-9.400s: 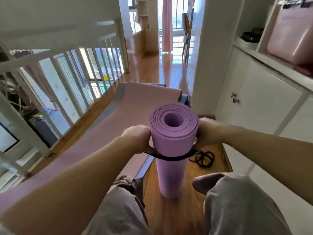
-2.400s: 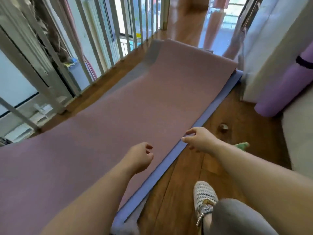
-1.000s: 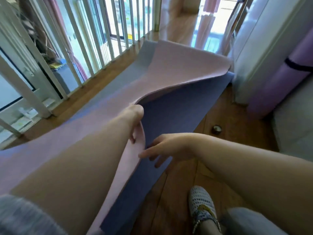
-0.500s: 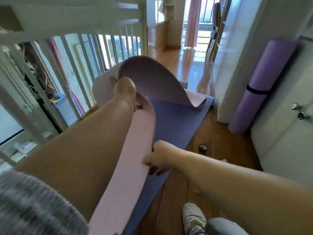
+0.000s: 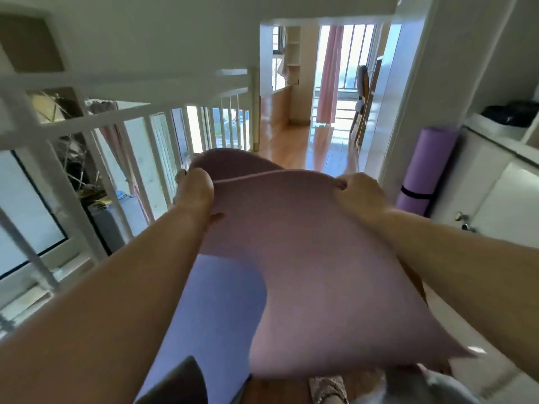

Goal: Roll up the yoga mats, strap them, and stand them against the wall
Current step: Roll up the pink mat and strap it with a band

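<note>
Below both hands, blue mat (image 5: 215,310) flat on floor. Left hand (image 5: 194,191) and right hand (image 5: 357,192) fingers pinch pink mat (image 5: 315,275), lifted and sagging (risk: floppy sheet slips or folds crooked). Beyond right fingers, strapped purple roll (image 5: 423,173) leans on wall.

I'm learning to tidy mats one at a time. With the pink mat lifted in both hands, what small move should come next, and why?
Probably lay the pink mat flat beside the blue mat: both the left hand and right hand hold it airborne and sagging, so it cannot be rolled yet.
</note>
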The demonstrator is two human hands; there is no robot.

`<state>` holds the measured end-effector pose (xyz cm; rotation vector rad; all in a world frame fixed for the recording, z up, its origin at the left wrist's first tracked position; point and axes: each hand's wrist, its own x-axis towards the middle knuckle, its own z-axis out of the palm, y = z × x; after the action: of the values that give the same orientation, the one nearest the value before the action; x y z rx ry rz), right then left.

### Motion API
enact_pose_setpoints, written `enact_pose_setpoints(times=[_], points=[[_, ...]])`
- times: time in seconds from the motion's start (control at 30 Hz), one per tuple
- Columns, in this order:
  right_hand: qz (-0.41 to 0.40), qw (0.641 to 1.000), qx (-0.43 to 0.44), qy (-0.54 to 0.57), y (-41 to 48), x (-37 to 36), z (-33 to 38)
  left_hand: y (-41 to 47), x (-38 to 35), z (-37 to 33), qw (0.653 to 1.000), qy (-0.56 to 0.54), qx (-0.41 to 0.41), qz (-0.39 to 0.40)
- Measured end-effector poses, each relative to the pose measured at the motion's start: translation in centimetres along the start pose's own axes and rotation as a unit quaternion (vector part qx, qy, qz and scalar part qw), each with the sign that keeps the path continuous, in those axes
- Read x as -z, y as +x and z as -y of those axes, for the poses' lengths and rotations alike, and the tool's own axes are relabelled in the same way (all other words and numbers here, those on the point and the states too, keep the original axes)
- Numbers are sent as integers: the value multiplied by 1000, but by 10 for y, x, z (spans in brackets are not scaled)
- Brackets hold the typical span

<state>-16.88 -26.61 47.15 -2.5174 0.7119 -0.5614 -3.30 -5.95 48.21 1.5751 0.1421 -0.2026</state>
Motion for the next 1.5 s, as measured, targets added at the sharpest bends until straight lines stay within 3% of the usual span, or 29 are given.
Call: enact_pose_setpoints(times=[0.2,0.3,0.33,0.43,0.53,0.6,0.67,0.73,0.83,0.97,1.07,1.23,1.33,1.43,1.5], points=[[174,974,143,-34,-80,21,29,-45,102,31,972,229,33,48],[258,949,171,-57,-113,19,39,-62,133,32,921,370,-5,119],[288,940,171,-62,-123,16,42,-67,140,29,887,437,-31,149],[375,910,168,-54,-146,2,49,-79,148,20,735,637,-44,229],[418,889,184,-28,-161,-10,60,-80,140,25,575,787,-52,219],[441,875,196,-28,-168,-14,65,-82,129,34,520,826,-59,211],[470,860,198,-18,-174,-17,67,-82,116,45,526,824,-75,197],[506,844,176,-6,-174,-16,65,-79,107,55,556,808,-105,161],[529,845,64,37,-157,-15,55,-72,107,62,620,765,-143,98],[390,911,60,-119,-111,-34,45,-66,125,63,735,655,-170,44],[310,929,76,-186,-82,-67,54,-76,144,56,785,590,-185,29],[326,935,35,-135,-59,-110,84,-92,184,50,819,540,-193,20],[336,937,62,-77,-57,-135,97,-100,195,46,830,523,-193,29],[257,952,149,-79,-55,-155,97,-107,199,43,828,521,-197,56],[176,969,167,-46,-53,-158,93,-108,204,39,807,555,-187,75]])
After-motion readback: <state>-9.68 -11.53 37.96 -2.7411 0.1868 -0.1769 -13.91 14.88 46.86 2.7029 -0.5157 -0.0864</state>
